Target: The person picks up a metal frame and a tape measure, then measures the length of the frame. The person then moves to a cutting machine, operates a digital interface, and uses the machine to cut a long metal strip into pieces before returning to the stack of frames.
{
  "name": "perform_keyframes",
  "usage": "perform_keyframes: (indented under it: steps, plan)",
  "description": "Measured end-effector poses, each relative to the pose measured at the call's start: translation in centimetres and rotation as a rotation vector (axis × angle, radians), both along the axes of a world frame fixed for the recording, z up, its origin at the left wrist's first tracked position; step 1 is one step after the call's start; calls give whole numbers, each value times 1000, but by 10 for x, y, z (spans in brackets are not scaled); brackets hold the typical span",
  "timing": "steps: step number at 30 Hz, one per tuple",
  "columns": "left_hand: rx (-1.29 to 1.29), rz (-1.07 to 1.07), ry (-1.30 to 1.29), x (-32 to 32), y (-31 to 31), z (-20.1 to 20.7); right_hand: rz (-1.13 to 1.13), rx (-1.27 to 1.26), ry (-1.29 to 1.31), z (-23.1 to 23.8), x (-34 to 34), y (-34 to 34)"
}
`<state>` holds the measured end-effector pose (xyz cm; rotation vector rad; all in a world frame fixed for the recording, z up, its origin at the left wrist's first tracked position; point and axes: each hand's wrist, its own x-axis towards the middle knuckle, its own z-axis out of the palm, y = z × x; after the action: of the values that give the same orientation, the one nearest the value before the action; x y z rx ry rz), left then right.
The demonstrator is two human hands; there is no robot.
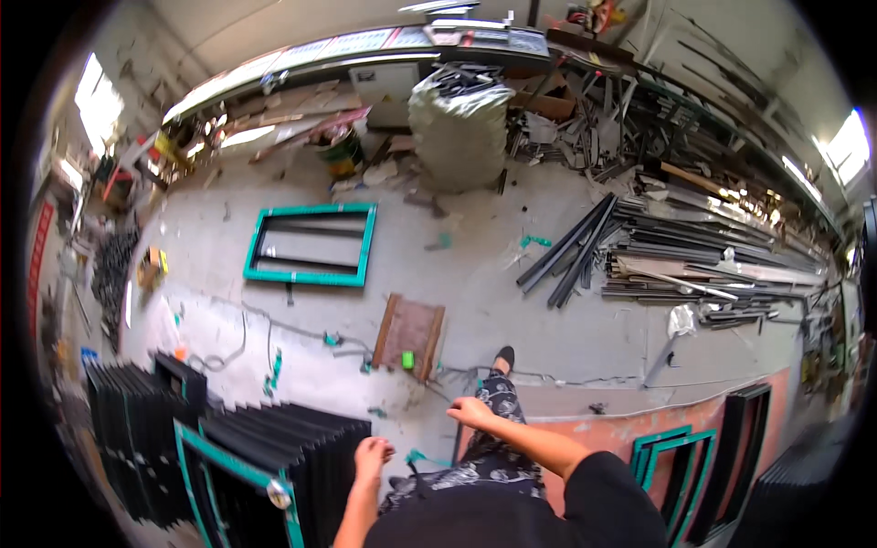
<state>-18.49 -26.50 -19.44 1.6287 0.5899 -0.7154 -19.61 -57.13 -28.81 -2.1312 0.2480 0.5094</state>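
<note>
My left hand point(373, 453) is low in front of me with its fingers curled in, beside a stack of black frames point(292, 438); nothing shows in it. Further right, my right hand point(470, 413) is held out over my leg, fingers curled down. A thin dark line runs below it; whether the hand holds it cannot be made out. Ahead on the floor lies a small brown board with raised wooden side strips point(408, 333), a bright green block point(407, 360) on its near end. Beyond it, to the left, a teal-edged rectangular frame point(369, 242) lies flat.
Teal-faced frames point(187, 447) stand at the near left, others point(708, 457) at the near right. Long dark metal profiles point(575, 251) lie at right. A big pale sack of offcuts point(457, 137) stands before the far bench point(320, 59). Cables point(242, 342) and green scraps litter the floor.
</note>
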Motion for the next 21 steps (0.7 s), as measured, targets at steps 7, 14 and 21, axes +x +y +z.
perform_keyframes:
  steps: [7,14,21]
  plan:
    - [-228,-470,-54,165,-274,77,-627,291,75,56,79,-228]
    - [67,-602,-11,274,-363,18,-918,358,68,72,145,-391]
    - [262,-433,168,442,-439,-117,-842,552,202,96,252,-515]
